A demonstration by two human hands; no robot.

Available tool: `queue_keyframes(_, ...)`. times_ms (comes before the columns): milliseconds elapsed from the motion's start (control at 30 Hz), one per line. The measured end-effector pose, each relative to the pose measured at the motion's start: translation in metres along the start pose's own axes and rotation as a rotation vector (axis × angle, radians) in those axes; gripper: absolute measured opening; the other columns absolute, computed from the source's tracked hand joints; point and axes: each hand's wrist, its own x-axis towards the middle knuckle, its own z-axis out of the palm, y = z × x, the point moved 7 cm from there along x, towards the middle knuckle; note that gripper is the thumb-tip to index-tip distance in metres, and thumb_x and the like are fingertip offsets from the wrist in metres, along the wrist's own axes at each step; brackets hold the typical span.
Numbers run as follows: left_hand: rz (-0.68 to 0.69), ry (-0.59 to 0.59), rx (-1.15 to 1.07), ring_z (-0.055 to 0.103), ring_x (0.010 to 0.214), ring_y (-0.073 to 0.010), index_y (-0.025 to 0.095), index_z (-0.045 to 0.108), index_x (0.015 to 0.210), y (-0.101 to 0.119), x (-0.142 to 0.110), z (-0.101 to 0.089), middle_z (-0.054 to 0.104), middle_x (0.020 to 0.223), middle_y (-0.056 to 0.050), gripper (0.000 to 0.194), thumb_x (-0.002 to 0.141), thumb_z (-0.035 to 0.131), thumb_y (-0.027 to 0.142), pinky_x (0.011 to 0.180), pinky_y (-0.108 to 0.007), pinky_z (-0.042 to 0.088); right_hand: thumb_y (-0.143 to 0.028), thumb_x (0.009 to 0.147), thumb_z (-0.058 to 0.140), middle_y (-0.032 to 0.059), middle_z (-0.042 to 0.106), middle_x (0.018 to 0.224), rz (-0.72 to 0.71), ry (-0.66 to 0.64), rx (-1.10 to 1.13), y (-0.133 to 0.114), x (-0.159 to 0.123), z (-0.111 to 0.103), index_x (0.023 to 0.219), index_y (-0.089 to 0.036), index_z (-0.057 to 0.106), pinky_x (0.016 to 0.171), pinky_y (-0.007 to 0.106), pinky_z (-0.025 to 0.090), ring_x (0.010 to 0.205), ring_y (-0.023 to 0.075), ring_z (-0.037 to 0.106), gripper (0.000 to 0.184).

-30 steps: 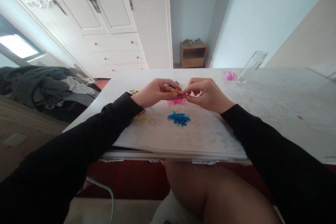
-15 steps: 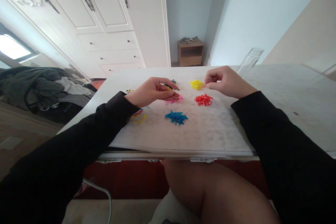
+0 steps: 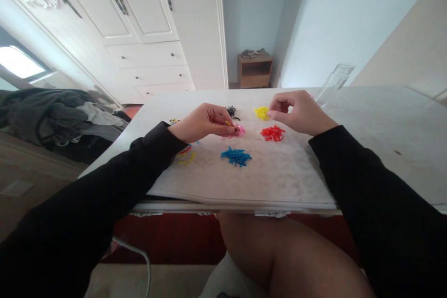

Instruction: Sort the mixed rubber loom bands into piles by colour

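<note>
My left hand point(image 3: 211, 123) pinches a small yellow rubber band point(image 3: 228, 123) between thumb and fingers, just above a pile of pink bands point(image 3: 239, 129) that it partly covers. My right hand point(image 3: 295, 111) has its thumb and fingertips together at the right edge of a pile of yellow bands point(image 3: 261, 112); whatever is in the pinch is too small to make out. Closer to me lie a red pile point(image 3: 273, 133) and a blue pile point(image 3: 236, 156). Behind the left fingers sits a black pile point(image 3: 231, 112).
Mixed coloured bands point(image 3: 186, 156) lie partly hidden beside my left wrist. A clear glass bottle point(image 3: 335, 84) stands behind my right hand on the white table point(image 3: 279, 177). Dark clothes point(image 3: 63, 123) are heaped left of the table, and a white wardrobe point(image 3: 146, 58) stands beyond.
My left fingers have closed in over the pink pile, with the yellow band still held. My right fingertips have shifted slightly left against the yellow pile; the orange-red bit at them no longer shows.
</note>
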Motion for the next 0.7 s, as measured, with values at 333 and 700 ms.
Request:
queue_keyframes(333, -0.021, -0.143, -0.041, 0.084, 0.086, -0.0244, 0.013, 0.072, 0.100, 0.004, -0.004, 0.014, 0.085, 0.086, -0.009, 0.044, 0.068, 0.099, 0.026, 0.077, -0.029, 0.067, -0.020, 0.097, 0.066, 0.0060, 0.072, 0.100, -0.468, -0.006, 0.071, -0.077, -0.009, 0.048, 0.108, -0.026, 0.081, 0.077, 0.035, 0.051, 0.088, 0.0193, 0.065, 0.019)
queue_keyframes(700, -0.024, -0.172, -0.055, 0.085, 0.085, -0.0253, 0.015, 0.063, 0.105, 0.002, -0.004, 0.017, 0.085, 0.089, -0.011, 0.053, 0.069, 0.100, 0.028, 0.078, -0.031, 0.067, -0.016, 0.101, 0.063, 0.0090, 0.076, 0.113, -0.522, -0.082, 0.071, -0.073, -0.010, 0.058, 0.102, -0.024, 0.078, 0.090, 0.040, 0.056, 0.105, 0.0237, 0.070, 0.017)
